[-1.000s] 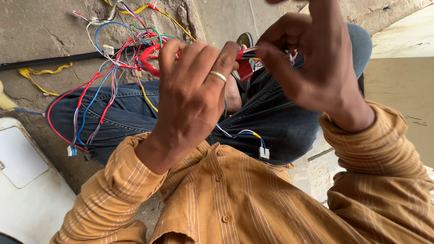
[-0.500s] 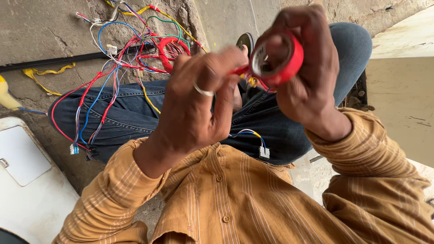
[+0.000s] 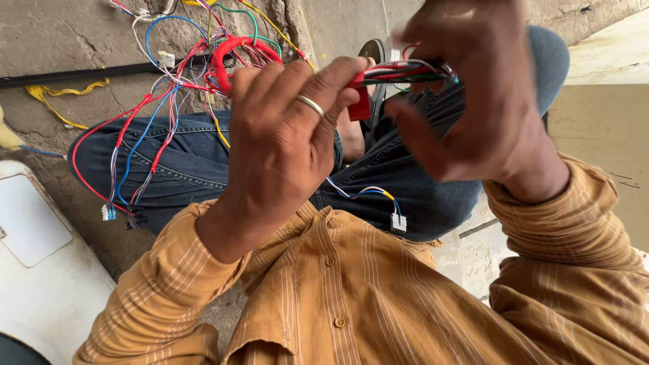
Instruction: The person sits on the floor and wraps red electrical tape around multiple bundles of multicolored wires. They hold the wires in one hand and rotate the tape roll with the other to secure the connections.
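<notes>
Looking down at this, the right hand (image 3: 483, 101) is badly motion-blurred, so its fingertips are hard to read, and the far end of the wire bundle (image 3: 405, 71) disappears behind its fingers. From what shows, the right grip is curled around that bundle, pinching it near the top of the view. The left hand (image 3: 287, 142), with a ring on one finger, has its grip pressed together on the other end of the same bundle, thumb and fingers squeezing where a strip of red tape (image 3: 359, 101) hangs off it. The bundle itself is a tight cluster of red, black, green and white wires held level between both hands, above the jeans-covered knees. Behind the left hand there's a loose tangle of red, blue and yellow wires (image 3: 169, 101) spilling over the leg, and whether it joins the held bundle is hidden by the hand. A small white connector (image 3: 398, 222) dangles on the lap. Half a second ago the right hand held up a red tape roll clearly; now that roll is out of sight and the bundle is there instead.
</notes>
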